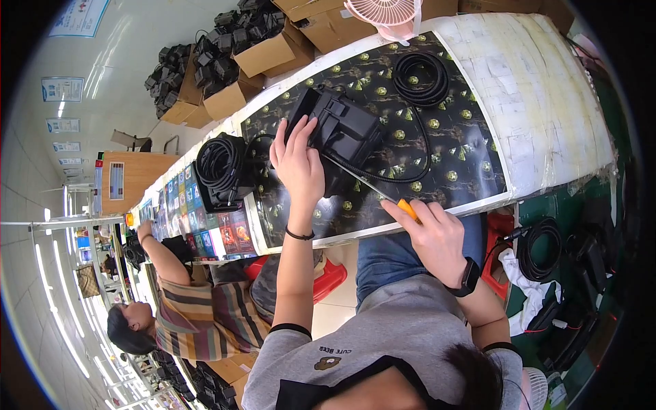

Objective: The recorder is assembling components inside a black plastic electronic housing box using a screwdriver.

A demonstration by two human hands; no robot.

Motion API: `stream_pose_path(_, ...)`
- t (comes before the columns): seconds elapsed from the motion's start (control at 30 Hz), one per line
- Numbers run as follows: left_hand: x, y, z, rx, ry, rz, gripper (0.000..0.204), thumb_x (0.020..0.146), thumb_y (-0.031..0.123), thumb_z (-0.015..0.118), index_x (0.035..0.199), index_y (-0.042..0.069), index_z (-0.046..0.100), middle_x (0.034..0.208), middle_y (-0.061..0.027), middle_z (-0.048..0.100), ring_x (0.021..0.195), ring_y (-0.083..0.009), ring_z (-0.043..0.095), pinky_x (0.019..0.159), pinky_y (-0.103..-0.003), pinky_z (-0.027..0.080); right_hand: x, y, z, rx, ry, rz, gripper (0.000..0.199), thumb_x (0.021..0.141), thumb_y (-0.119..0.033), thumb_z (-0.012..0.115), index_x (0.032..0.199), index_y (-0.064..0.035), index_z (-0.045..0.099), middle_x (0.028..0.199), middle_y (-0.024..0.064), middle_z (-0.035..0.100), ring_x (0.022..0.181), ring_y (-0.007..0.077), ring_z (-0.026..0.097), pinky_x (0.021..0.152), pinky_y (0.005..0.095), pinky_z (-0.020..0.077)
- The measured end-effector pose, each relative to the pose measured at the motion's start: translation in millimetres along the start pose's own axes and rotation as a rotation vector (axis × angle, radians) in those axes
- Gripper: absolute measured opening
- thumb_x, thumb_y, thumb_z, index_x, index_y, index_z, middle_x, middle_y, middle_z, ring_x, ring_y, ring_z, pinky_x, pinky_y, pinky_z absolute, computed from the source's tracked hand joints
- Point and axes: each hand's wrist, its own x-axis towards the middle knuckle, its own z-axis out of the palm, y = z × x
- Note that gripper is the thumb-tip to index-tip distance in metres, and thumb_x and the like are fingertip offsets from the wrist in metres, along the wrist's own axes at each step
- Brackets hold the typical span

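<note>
A black boxy plastic device [352, 126] with a flat black panel on its left side lies on the dark patterned mat. The fingers of my left hand [298, 167] are stretched out, and their tips rest against the panel's lower part. My right hand [435, 236] is closed around the orange handle of a screwdriver [408, 208]. Its long thin shaft slants up and left to the device's near side, where the tip is hard to make out. A black cable loops out from the device to a round coil [442, 83] at the far right of the mat.
Left of the mat sits another black device with a coiled cable [205, 167]. Cartons [273, 55] of black units stand beyond the table, near a pink fan [386, 15]. A co-worker [205, 311] sits at left. More cable [523, 256] lies at right.
</note>
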Motion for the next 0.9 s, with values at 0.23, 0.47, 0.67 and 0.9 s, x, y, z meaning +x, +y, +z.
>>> stream_pose_path(0.23, 4, -3, -2, -0.031, -0.025, 0.039, 0.050, 0.079, 0.000, 0.047, 0.125, 0.013, 0.065, 0.137, -0.0015, 0.060, 0.139, -0.0293, 0.040, 0.115, -0.045, 0.023, 8, 7, 4, 0.604, -0.199, 0.126, 0.045, 0.088, -0.005, 0.065, 0.131, -0.0180, 0.064, 0.076, 0.0056, 0.059, 0.063, 0.0225, 0.057, 0.057, 0.0345, 0.0514)
stream_pose_path(0.47, 15, -15, -6, -0.084, -0.062, 0.146, 0.047, 0.082, 0.000, 0.048, 0.122, 0.013, 0.067, 0.136, -0.0010, 0.062, 0.138, -0.0299, 0.043, 0.115, -0.045, 0.024, -2, -11, 20, 1.705, -0.580, 0.666, 0.047, 0.103, -0.008, 0.051, 0.149, -0.0135, 0.044, 0.077, -0.0022, 0.051, 0.059, 0.0031, 0.046, 0.049, 0.0192, 0.0363)
stream_pose_path(0.67, 21, -27, -9, -0.175, -0.144, 0.230, 0.044, 0.083, 0.001, 0.049, 0.119, 0.014, 0.069, 0.134, -0.0002, 0.063, 0.138, -0.0296, 0.043, 0.116, -0.046, 0.024, -12, -17, -2, 1.464, -0.364, 0.327, 0.054, 0.100, -0.012, 0.054, 0.152, -0.0105, 0.037, 0.078, -0.0016, 0.053, 0.055, 0.0020, 0.048, 0.047, 0.0173, 0.0387)
stream_pose_path(0.9, 30, -21, -14, -0.265, -0.204, 0.296, 0.029, 0.082, 0.022, 0.072, 0.110, 0.015, 0.074, 0.128, 0.0003, 0.067, 0.136, -0.0290, 0.047, 0.115, -0.048, 0.025, 17, 36, 12, 1.645, 0.260, 0.742, 0.013, 0.097, -0.011, 0.062, 0.105, -0.0063, 0.052, 0.090, 0.0014, 0.059, 0.065, 0.0048, 0.056, 0.053, 0.0175, 0.0428)
